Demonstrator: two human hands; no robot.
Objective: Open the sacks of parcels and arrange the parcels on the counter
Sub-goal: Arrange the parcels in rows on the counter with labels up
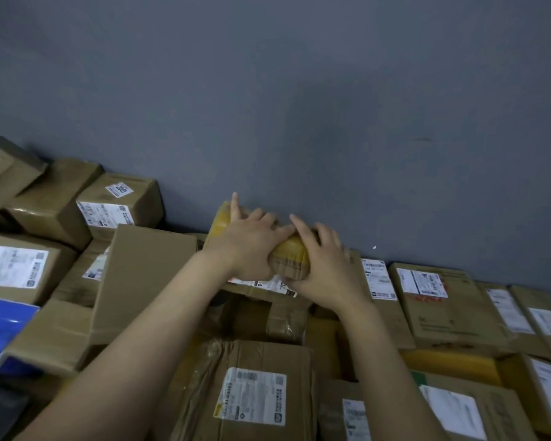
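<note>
Grey wall (pixel 299 90) behind, cartons (pixel 252 393) heaped along it; left hand (pixel 252 246) and right hand (pixel 326 268) clasped the yellow parcel (pixel 295 249) atop the pile. It looked light, stiff, tape-slick; gripping both ends seemed safest.

Small white sticker (pixel 119 189) on a cardboard box (pixel 131 214) by the wall reads "2001". Print on the other shipping labels (pixel 253 396) is illegible.
</note>
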